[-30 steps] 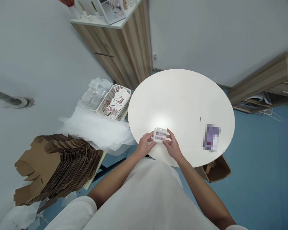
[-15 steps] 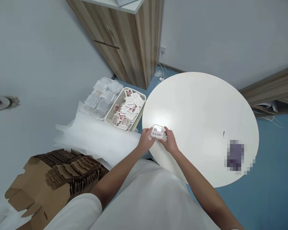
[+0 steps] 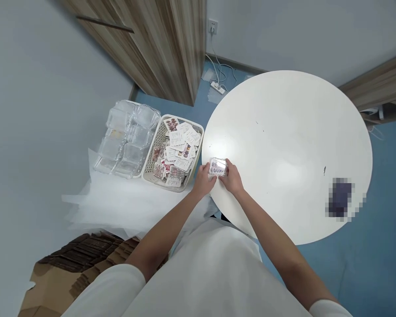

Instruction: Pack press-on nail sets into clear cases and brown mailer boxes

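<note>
A small clear plastic case (image 3: pixel 218 167) with dark and purplish bits inside is held above the near left edge of the round white table (image 3: pixel 284 132). My left hand (image 3: pixel 203 179) is closed on its left side, and my right hand (image 3: pixel 232 177) grips its right side. Light glares off the lid, so the contents are hard to make out. Left of the table is a white basket (image 3: pixel 145 175) filled with printed cards (image 3: pixel 176 138) and small clear packs (image 3: pixel 176 172).
Several clear plastic boxes (image 3: pixel 112 145) are stacked beyond the basket. White sheeting (image 3: pixel 119 200) lies in front of them, with folded cardboard (image 3: pixel 56 281) at lower left. A pixelated dark item (image 3: pixel 339 198) rests on the table's right. A power strip (image 3: pixel 217 87) is on the floor by the wooden cabinet (image 3: pixel 171 48).
The head view has shifted, so the basket and boxes appear larger and the table further right and higher. Both hands keep hold of the case, its lid now showing less glare.
</note>
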